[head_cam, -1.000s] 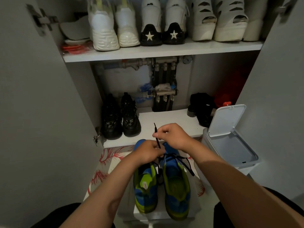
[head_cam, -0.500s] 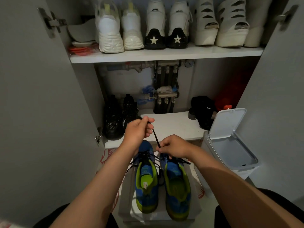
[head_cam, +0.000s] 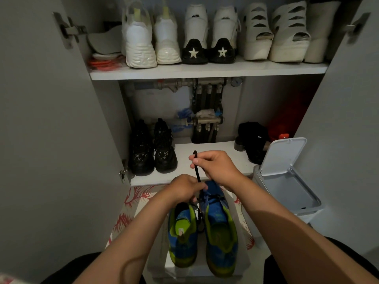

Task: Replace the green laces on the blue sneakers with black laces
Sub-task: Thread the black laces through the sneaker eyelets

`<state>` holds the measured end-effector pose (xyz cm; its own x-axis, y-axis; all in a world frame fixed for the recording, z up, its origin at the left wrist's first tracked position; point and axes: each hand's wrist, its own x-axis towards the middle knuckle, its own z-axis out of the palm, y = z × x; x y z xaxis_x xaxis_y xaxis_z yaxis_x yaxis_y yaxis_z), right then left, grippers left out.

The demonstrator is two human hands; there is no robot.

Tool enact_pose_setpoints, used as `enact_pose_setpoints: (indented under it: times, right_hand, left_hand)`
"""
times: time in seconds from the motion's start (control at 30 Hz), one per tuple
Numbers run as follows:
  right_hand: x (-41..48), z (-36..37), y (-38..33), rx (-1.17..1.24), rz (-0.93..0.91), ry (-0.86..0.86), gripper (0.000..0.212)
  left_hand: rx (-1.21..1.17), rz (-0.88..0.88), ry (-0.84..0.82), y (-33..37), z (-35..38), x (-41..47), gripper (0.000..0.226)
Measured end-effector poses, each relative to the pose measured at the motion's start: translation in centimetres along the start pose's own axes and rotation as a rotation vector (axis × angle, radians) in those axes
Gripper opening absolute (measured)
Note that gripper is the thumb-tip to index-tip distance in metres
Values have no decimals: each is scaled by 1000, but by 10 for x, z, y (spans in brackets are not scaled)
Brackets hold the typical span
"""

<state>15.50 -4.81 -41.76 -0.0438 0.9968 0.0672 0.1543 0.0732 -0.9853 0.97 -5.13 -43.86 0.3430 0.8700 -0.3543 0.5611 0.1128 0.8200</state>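
Two-handed threading, partway

Black lace [head_cam: 197,172] runs taut btwn hands: right hand [head_cam: 217,167] pinches it near the stiff tip, left hand [head_cam: 184,190] pinches it lower, just above the blue sneakers [head_cam: 221,228]. Lace looks light & limp; prob. best steered by the tip thru eyelets.

One view only: a wide-angle camera on the person's head, facing forward and tilted down into an open cupboard. It is close in. The left hand [head_cam: 184,189], right hand [head_cam: 217,169] and black lace [head_cam: 197,171] sit mid-frame, with the sneakers [head_cam: 221,232] just below and forearms running in from the bottom corners. Upper shelf [head_cam: 205,71] near the top edge, lower shelf [head_cam: 215,152] at centre. Left door [head_cam: 51,140] and right door [head_cam: 348,119] fill the sides, bin [head_cam: 311,212] low right. Straight edges bow towards the borders.
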Motion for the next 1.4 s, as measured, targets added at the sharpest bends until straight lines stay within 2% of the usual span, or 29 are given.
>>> enact_pose_setpoints:
  times: [0.07, 0.2, 0.33, 0.43, 0.53, 0.6, 0.67, 0.73, 0.87, 0.97, 1.03, 1.2, 1.33, 1.4]
  right_hand:
    - [1, -2, 2, -17, 11, 7, 13]
    - [0, -7, 13, -185, 113, -13, 31]
    - [-5, -8, 26, -381, 294, -186, 27]
    - [-7, -6, 38, -455, 297, -323, 22]
    - [-4, -5, 45, -529, 272, -311, 33]
    - [-1, -2, 49, -642, 246, -297, 36]
    - [2, 2, 53, -757, 214, -312, 29]
    - [3, 9, 56, -855, 194, -326, 24]
    - [5, 20, 62, -930, 210, -383, 24]
    - [8, 27, 66, -1001, 213, -388, 21]
    - [11, 29, 66, -979, 230, -365, 14]
    - [13, 31, 59, -709, 293, -261, 27]
    - [6, 28, 44, -420, 284, -138, 32]
    - [2, 26, 35, -239, 312, -60, 28]
  left_hand:
    - [-61, 51, 102, 2, -1, 2, 28]
    - [-186, 103, 317, 1, -9, 9, 37]
    - [-204, 124, 300, 2, -5, 10, 36]
    - [-302, 130, 345, 8, -7, 8, 32]
    - [-354, 105, 434, 9, -16, 8, 28]
    - [-172, 92, 507, 4, -25, 5, 18]
    - [287, 47, 578, -7, -35, 3, 22]
    - [581, -40, 560, -17, -43, 0, 29]
    - [800, -228, 424, -32, -50, -3, 23]
    - [900, -316, 312, -39, -56, -4, 28]
    - [946, -365, 249, -44, -58, -5, 36]
    - [962, -384, 282, -43, -58, -9, 51]
    - [737, -180, 367, -23, -50, -11, 31]
    - [617, -106, 324, -12, -43, -14, 19]
